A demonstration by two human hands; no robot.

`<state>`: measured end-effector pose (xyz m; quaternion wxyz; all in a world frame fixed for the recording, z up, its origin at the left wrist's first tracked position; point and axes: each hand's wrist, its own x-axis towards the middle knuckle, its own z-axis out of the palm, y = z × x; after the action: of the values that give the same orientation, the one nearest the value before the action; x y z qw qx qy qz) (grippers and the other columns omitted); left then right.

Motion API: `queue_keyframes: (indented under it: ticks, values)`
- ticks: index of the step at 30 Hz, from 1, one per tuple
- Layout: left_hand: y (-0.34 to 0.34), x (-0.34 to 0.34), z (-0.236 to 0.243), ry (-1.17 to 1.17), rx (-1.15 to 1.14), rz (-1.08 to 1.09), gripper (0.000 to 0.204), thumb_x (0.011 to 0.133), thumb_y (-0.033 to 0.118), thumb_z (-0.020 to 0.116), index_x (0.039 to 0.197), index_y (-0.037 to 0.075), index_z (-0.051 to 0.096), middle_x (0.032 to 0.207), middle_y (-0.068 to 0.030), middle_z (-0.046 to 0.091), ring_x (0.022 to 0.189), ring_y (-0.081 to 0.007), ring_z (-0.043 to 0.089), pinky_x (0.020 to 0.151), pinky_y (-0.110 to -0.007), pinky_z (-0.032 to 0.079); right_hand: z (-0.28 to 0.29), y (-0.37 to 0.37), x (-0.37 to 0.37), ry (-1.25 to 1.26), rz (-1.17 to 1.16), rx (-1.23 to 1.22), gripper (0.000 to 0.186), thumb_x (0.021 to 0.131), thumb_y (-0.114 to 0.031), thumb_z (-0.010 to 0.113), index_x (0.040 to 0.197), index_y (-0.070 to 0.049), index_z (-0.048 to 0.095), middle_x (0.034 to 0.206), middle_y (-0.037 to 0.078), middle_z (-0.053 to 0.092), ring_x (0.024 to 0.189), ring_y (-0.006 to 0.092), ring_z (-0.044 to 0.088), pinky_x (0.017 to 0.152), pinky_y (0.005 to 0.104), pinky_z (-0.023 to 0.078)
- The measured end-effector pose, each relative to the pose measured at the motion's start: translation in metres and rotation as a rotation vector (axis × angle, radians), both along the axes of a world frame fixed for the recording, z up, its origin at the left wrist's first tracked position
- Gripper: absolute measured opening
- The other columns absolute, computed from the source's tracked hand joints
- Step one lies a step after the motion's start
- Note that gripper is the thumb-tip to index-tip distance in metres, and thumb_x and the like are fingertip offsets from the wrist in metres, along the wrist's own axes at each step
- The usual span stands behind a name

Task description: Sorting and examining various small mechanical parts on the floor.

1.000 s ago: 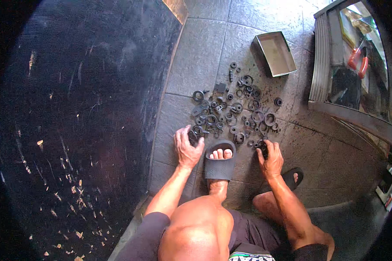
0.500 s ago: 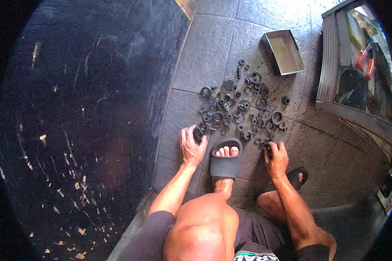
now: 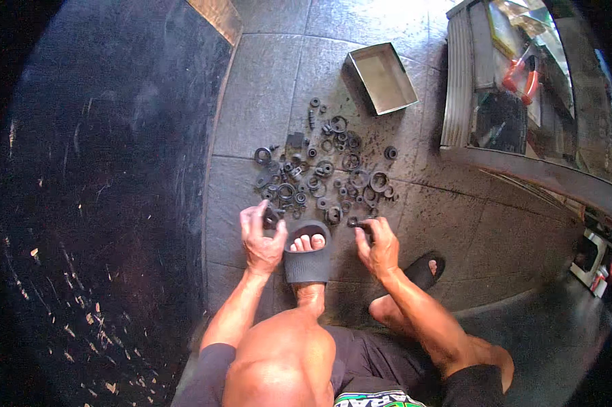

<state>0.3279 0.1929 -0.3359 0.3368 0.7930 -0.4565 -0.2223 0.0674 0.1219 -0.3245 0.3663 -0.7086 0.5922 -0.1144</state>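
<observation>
Dark rubber-like rings, bushings and small parts [image 3: 323,168] lie scattered in a pile on the tiled floor [image 3: 252,102]. At the pile's near left edge, my left hand [image 3: 260,241] is closed on a dark part [image 3: 272,220], beside my sandalled foot [image 3: 307,261]. My right hand [image 3: 377,245], at the near right edge of the pile, has its fingers curled round another dark part [image 3: 357,222]. The exact shape of both held pieces is hidden by my fingers.
An empty open box [image 3: 380,78] stands beyond the pile. A scuffed black panel [image 3: 109,169] runs along the left. On the right is a glass-fronted case [image 3: 496,119] with red-handled pliers [image 3: 526,81] inside. My other sandalled foot [image 3: 421,273] is behind my right forearm.
The view has shifted, so the whole scene appears further left in the frame. My right hand has come slightly inward toward my foot; both hands still grip dark parts.
</observation>
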Motion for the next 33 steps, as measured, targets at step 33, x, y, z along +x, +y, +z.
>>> queue_keyframes:
  ticks: [33]
  values:
    - [0.015, -0.009, -0.001, -0.017, 0.132, 0.042, 0.061, 0.079, 0.006, 0.077, 0.135, 0.000, 0.053, 0.122, -0.0176, 0.057, 0.106, -0.0325, 0.059, 0.088, -0.040, 0.050, -0.025, -0.081, -0.044, -0.033, -0.084, -0.032, 0.020, 0.086, -0.011, 0.076, 0.104, -0.006, 0.070, 0.104, 0.017, 0.059, 0.094, 0.0375, 0.063, 0.082, 0.0460, 0.052]
